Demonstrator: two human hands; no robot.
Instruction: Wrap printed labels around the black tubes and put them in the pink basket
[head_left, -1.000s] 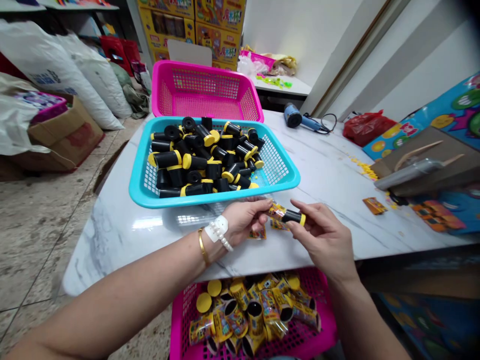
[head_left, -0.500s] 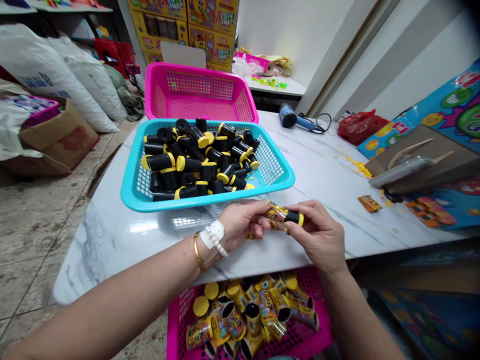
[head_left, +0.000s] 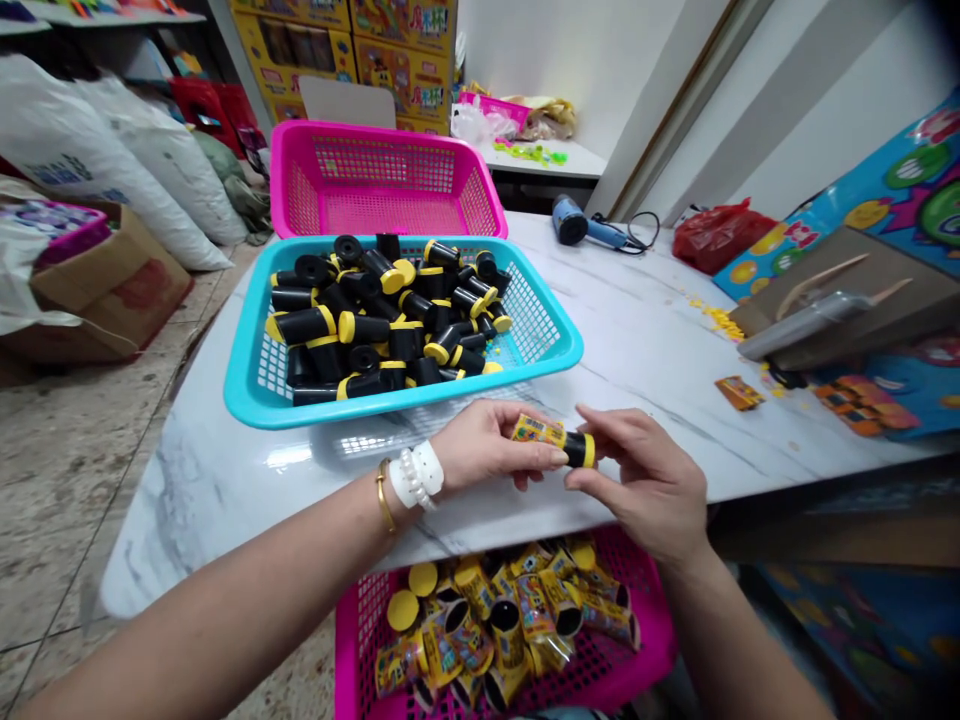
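Observation:
My left hand (head_left: 499,445) is closed around a small black tube (head_left: 577,449) with a yellow cap, its thumb lying along the side. A printed yellow sleeve (head_left: 538,430) covers the tube's left part; the black part and cap stick out to the right. Beside the cap is my right hand (head_left: 649,480), thumb and fingers spread apart around it without visibly gripping it. Beyond my hands, a turquoise basket (head_left: 405,405) holds many black tubes with yellow caps. Below the table edge, a pink basket (head_left: 652,650) holds tubes in printed sleeves.
Another pink basket (head_left: 390,215) stands behind the turquoise one on the marbled table (head_left: 637,330). A blue heat gun (head_left: 574,222) with a cord, a red bag (head_left: 724,238) and a printed sleeve piece (head_left: 739,393) lie to the right. An open carton (head_left: 825,300) holds sticks and a roll.
The right hand's fingers have spread away from the capped end. My left hand has shifted its hold, with its thumb now over the sleeved tube. The view has shifted slightly.

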